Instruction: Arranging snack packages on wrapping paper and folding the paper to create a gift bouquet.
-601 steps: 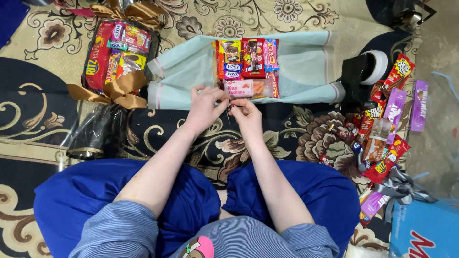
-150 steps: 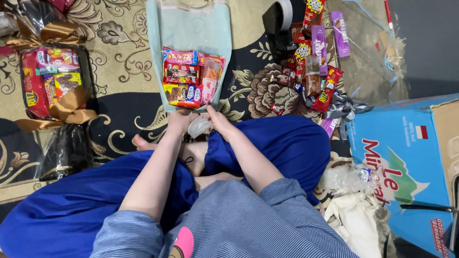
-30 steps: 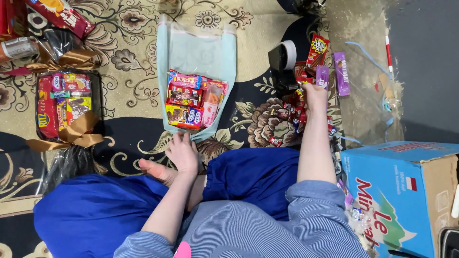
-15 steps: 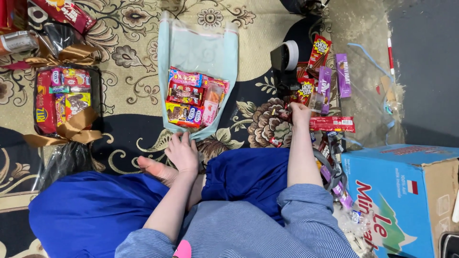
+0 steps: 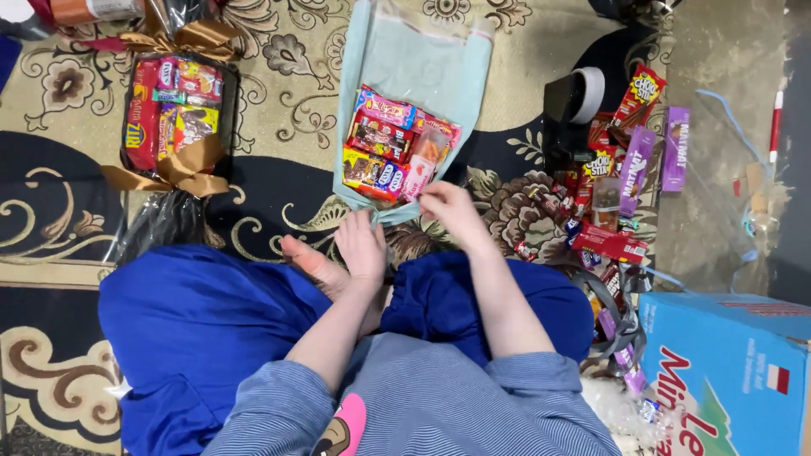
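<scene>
The snack bouquet [image 5: 397, 143] lies flat on the patterned carpet [image 5: 279, 51] straight ahead of your knees. Its long axis runs away from you: the narrow gathered stem points at you, and the wide open end of the pale blue paper wrap [image 5: 422, 59] fans out toward the top of the view. The wrap looks matte and soft, with a clear glossy film over it. Shiny rectangular snack packets [image 5: 384, 156] in pink, red and blue are packed in rows across its middle.

Your left hand [image 5: 361, 247] rests at the stem end of the bouquet, fingers curled loosely down on the paper; you cannot tell whether they pinch it. Your right hand [image 5: 448, 207] sits at the bouquet's lower right edge, fingertips drawn together on the wrap's corner beside a pink packet, though what they actually clamp is hidden under the fingers.

Left of the bouquet lies a finished bundle [image 5: 173, 114] tied with a gold satin bow [image 5: 173, 169]. Right of the bouquet, loose bars and packets [image 5: 621, 169] sprawl in a pile, with a tape roll [image 5: 587, 93] near them. A blue cardboard box [image 5: 726, 371], right of the bouquet and nearer you, is cut off by the frame edge.
</scene>
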